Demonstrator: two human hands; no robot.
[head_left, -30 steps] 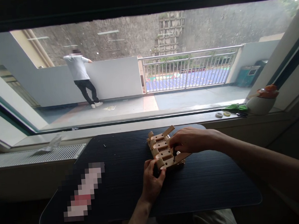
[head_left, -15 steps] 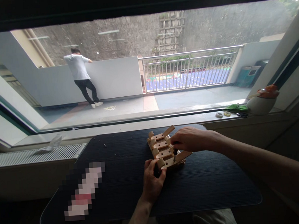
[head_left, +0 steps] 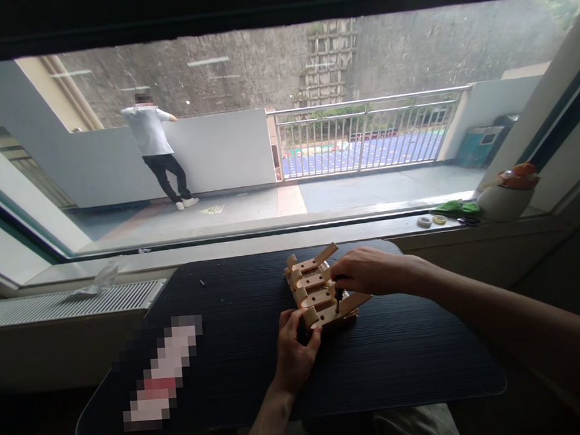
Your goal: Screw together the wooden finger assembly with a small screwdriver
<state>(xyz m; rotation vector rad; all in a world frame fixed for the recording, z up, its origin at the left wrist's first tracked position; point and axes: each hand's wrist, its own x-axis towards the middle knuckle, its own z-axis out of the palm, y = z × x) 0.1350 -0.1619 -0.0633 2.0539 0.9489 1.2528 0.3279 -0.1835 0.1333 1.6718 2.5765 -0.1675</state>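
A light wooden assembly point(head_left: 317, 288) made of several stacked slotted bars rests on the black tabletop point(head_left: 230, 354). My left hand point(head_left: 294, 353) is closed on its near corner. My right hand point(head_left: 368, 271) hovers over its right side, its fingers pinched on a small dark tool point(head_left: 338, 297) that stands upright on the wood.
A blurred oblong thing point(head_left: 162, 375) lies on the table's left part. Crumpled plastic point(head_left: 100, 278) sits by the radiator grille. On the right sill are tape rolls point(head_left: 432, 221), green cloth and a white pot point(head_left: 507, 199). A person point(head_left: 158, 147) stands outside the window.
My right hand has shifted very slightly on the tool. My left hand and the wooden assembly have stayed put.
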